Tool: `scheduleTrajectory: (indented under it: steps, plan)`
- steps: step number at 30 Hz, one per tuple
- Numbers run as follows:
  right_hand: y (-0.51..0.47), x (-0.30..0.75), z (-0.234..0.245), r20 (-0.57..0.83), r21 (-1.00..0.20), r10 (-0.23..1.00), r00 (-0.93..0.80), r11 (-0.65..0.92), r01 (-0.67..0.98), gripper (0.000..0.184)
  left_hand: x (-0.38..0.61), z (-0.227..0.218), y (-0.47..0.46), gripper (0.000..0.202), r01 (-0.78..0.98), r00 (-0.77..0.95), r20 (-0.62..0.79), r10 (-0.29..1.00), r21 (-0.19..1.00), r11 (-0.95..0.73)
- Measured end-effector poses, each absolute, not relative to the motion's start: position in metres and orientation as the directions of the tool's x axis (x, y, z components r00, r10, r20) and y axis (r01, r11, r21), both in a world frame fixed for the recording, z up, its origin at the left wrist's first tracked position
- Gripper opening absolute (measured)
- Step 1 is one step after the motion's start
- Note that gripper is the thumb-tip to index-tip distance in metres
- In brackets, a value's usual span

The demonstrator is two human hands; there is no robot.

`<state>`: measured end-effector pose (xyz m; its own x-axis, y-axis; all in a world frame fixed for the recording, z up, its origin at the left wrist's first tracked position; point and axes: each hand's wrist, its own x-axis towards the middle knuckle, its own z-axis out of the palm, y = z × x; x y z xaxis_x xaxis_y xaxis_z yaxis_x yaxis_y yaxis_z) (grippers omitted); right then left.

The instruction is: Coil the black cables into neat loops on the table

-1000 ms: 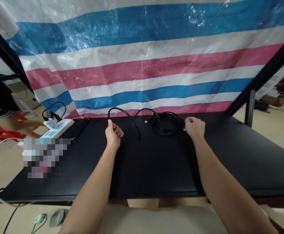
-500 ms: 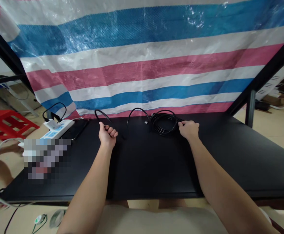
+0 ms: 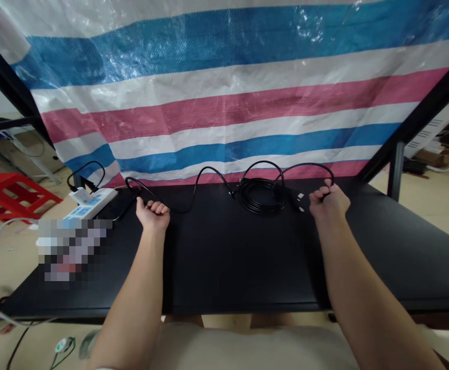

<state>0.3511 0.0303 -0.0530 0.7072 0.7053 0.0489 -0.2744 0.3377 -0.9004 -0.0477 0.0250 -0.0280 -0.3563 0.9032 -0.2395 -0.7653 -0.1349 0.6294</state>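
As hands (image 3: 153,216) (image 3: 328,201) grip black cable (image 3: 209,172), coil (image 3: 261,198) between

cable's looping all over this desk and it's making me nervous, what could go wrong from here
The black cable at the left hand loops close to the phone and power strip, so a tug might catch or shift them. Loops rising from the coil toward the right hand could snag into a knot. The plug ends beside that hand might also catch on the coil.
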Motion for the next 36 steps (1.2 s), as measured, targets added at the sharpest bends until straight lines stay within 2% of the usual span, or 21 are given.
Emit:
scheduleTrajectory:
  steps: [3, 6, 8, 11, 14, 19, 22, 25, 29, 33, 36]
  plan:
    - [0.024, 0.352, -0.048, 0.075, -0.867, 0.713, 0.697, 0.392, -0.307, 0.019, -0.05, -0.025, 0.024, 0.05, -0.774, -0.369, -0.274, 0.888, 0.62, -0.131]
    - [0.013, 0.339, -0.038, 0.228, -0.835, 0.779, 0.584, 0.465, -0.294, 0.015, -0.046, -0.021, 0.022, 0.049, -0.798, -0.355, -0.316, 0.88, 0.593, -0.109]
    - [0.006, 0.33, -0.032, 0.293, -0.84, 0.83, 0.475, 0.461, -0.287, 0.016, -0.044, -0.018, 0.02, 0.049, -0.808, -0.35, -0.329, 0.877, 0.58, -0.104]
    - [0.004, 0.323, -0.031, 0.287, -0.879, 0.872, 0.398, 0.404, -0.253, 0.017, -0.044, -0.018, 0.019, 0.05, -0.804, -0.344, -0.312, 0.886, 0.586, -0.106]
    - [0.012, 0.32, -0.042, 0.371, -0.903, 0.858, 0.356, 0.423, -0.079, 0.027, -0.048, -0.021, 0.02, 0.05, -0.797, -0.323, -0.284, 0.903, 0.596, -0.097]
    - [0.022, 0.308, -0.059, 0.567, -0.808, 0.738, 0.365, 0.413, 0.419, 0.065, -0.049, -0.023, 0.022, 0.052, -0.781, -0.316, -0.249, 0.916, 0.616, -0.102]
    - [0.02, 0.304, -0.058, 0.566, -0.787, 0.699, 0.436, 0.302, 0.538, 0.065, -0.048, -0.021, 0.02, 0.053, -0.784, -0.296, -0.194, 0.935, 0.608, -0.122]
    - [0.018, 0.307, -0.051, 0.505, -0.847, 0.623, 0.598, 0.226, 0.48, 0.052, -0.048, -0.019, 0.018, 0.052, -0.798, -0.312, -0.167, 0.935, 0.58, -0.163]
    - [0.018, 0.311, -0.043, 0.391, -0.912, 0.544, 0.742, 0.339, 0.232, 0.053, -0.048, -0.018, 0.016, 0.051, -0.811, -0.34, -0.187, 0.922, 0.555, -0.187]
    - [0.017, 0.309, -0.037, 0.291, -0.911, 0.594, 0.75, 0.411, 0.029, 0.042, -0.039, -0.017, 0.017, 0.052, -0.777, -0.296, -0.157, 0.942, 0.613, -0.142]
    - [0.016, 0.303, -0.036, 0.293, -0.897, 0.693, 0.659, 0.439, -0.062, 0.033, -0.025, -0.017, 0.016, 0.053, -0.715, -0.198, -0.116, 0.973, 0.697, -0.062]
